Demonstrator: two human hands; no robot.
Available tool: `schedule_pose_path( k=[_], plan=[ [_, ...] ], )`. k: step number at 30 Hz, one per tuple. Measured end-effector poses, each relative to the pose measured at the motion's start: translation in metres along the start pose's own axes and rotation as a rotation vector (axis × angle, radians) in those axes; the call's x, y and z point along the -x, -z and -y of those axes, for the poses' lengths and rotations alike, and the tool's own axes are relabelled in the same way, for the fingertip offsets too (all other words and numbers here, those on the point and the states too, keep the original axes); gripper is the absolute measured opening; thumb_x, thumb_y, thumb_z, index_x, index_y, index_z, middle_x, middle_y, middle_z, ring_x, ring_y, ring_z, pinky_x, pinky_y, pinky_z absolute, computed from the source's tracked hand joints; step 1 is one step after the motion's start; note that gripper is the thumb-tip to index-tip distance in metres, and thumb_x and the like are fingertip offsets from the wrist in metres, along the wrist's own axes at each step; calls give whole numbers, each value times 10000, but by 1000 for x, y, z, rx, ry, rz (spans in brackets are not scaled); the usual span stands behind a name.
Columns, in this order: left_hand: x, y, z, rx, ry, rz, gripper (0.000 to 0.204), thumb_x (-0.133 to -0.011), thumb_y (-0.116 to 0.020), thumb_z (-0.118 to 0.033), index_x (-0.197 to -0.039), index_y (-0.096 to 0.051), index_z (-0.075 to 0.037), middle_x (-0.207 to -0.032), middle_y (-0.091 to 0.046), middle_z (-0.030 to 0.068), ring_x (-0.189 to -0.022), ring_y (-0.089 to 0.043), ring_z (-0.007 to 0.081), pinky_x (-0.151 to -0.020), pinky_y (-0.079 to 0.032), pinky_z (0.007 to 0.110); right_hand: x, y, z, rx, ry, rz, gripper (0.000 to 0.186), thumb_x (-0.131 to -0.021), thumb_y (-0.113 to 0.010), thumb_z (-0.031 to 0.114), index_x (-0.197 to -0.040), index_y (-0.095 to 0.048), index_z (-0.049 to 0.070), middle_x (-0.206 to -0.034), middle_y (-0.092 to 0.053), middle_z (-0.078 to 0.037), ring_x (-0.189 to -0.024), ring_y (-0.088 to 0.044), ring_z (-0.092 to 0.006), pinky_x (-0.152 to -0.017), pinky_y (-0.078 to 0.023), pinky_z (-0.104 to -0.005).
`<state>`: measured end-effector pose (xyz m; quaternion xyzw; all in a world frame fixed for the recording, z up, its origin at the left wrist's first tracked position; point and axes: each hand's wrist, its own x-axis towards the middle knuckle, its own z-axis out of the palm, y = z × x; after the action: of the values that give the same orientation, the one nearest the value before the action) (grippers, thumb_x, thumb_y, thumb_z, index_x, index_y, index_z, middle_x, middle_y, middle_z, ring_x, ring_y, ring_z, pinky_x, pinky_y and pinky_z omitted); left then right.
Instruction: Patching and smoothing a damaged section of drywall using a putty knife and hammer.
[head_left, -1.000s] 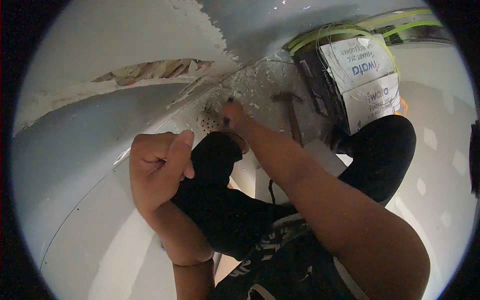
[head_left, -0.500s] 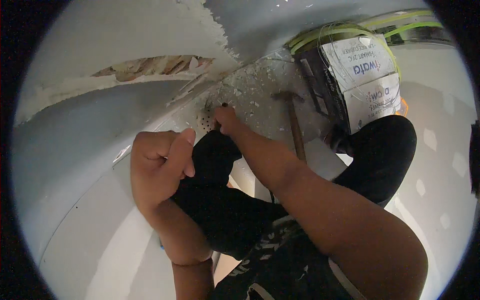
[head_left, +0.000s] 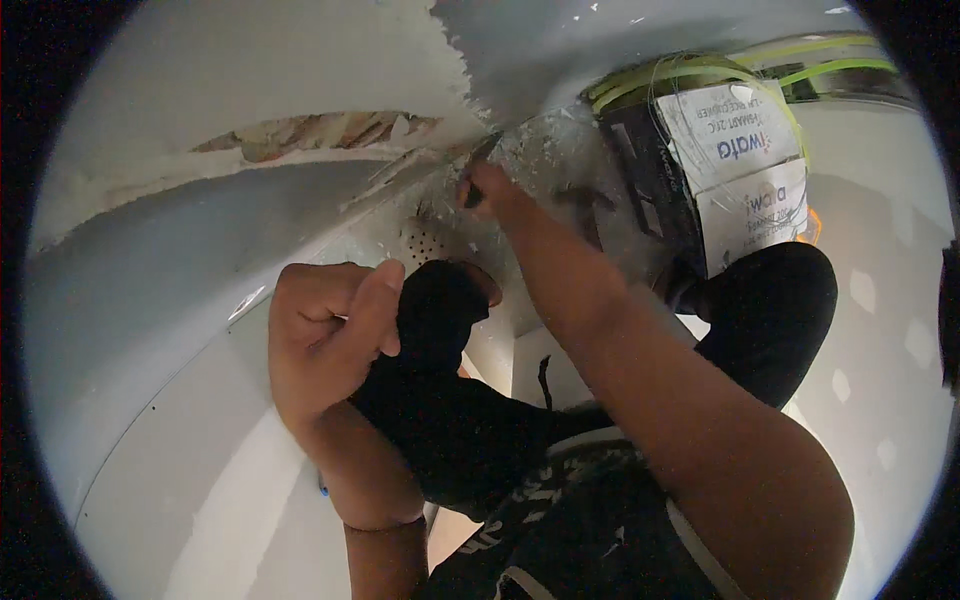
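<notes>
A room corner, where a grey wall (head_left: pixel 250 60) with ragged, broken plaster met a floor (head_left: pixel 565 150) strewn with pale chips; positions were taken from the carton (head_left: pixel 735 170), a black box with white panels. A dark hand tool (head_left: pixel 473 197) lay in the right hand (head_left: pixel 487 188), left of the carton and near the foot of the wall; the fingers were wrapped around its handle, while its far end was indistinct. Between this hand and the carton, nearer the latter, lay a hammer (head_left: pixel 588 202), its handle largely hidden by the forearm. Farther left and lower than the carton was a pale perforated shoe (head_left: pixel 424 243), below the right hand. The left hand (head_left: pixel 330 335) was well apart from the carton, lower left, its fingers curled inward and the thumb laid against them; whether they enclosed anything could not be told. Yellow-green tubing (head_left: pixel 845 68) ran along the carton's upper edge and beyond its right. Far left of the carton, a long jagged hole (head_left: pixel 320 135) exposed rough brownish material within the wall.
</notes>
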<state>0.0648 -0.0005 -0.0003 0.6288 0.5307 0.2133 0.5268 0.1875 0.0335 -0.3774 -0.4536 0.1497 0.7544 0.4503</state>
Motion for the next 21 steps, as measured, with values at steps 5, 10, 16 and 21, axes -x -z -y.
schedule_pose_path(
  k=[5, 10, 16, 21],
  plan=[
    [-12, -15, -4, -31, -37, 35, 429, -894, -610, -62, -474, -535, -18, -427, -512, 30, -379, -395, 82, -405, -260, 285, 12, 72, 15, 544, 113, -212, 126, -833, -628, 96, -892, -569, 1, -729, -583, -116, -617, -597, -220, -513, -500, -368],
    [-5, -7, 1, -31, -31, 15, 434, -901, -603, -87, -475, -541, -25, -424, -508, 33, -371, -381, 80, -398, -260, 277, 55, 76, 15, 1213, 356, -338, 315, -805, -662, 218, -1009, -618, -18, -863, -654, -198, -745, -672, -318, -666, -544, -422],
    [-10, -14, -1, -27, -14, 56, 439, -908, -597, -67, -476, -537, -12, -430, -513, 29, -378, -391, 80, -410, -266, 282, 75, 57, 35, 1642, 712, -334, 406, -803, -634, 297, -1092, -631, 12, -921, -668, -240, -893, -651, -399, -846, -508, -478],
    [-8, -12, -4, -41, 32, 52, 442, -908, -598, -69, -474, -536, -12, -432, -515, 34, -378, -390, 81, -411, -268, 285, 83, 19, 56, 1669, 781, -220, 336, -830, -601, 260, -1088, -650, 50, -916, -675, -219, -928, -642, -399, -850, -503, -485]
  ],
)
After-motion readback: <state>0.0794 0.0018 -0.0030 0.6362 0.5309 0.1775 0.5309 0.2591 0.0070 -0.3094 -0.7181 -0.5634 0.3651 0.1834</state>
